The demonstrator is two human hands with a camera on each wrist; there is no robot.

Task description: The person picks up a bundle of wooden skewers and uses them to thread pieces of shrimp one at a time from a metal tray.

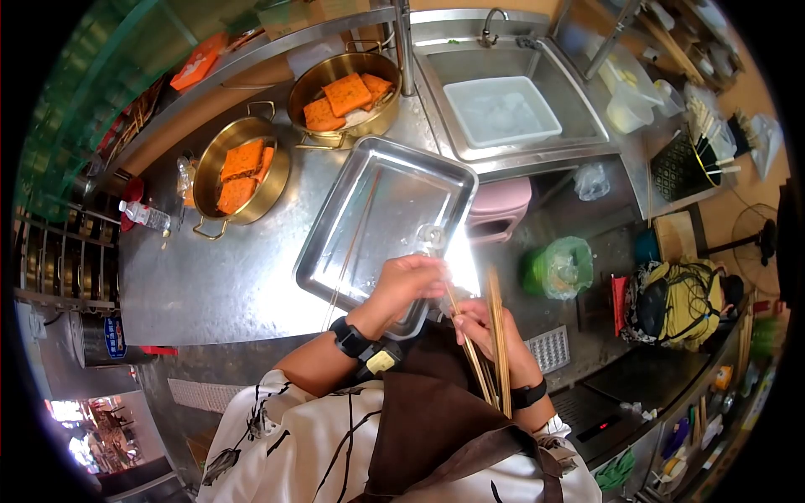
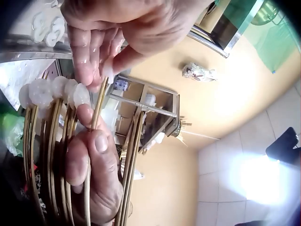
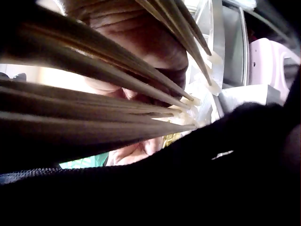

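Over the near edge of a metal tray, my left hand pinches a small translucent white slice at the tip of a bamboo skewer. That skewer is pinched between thumb and fingers of my right hand. The same hand holds several more bamboo skewers, fanned out. Round white slices sit on the ends of several of them in the left wrist view. In the tray, near my left fingers, lie a few more white pieces. Skewers cross much of the right wrist view.
Two brass pots with orange blocks stand on the steel counter. Behind is a sink holding a white basin. A pink stool and green-lined bin stand to the right.
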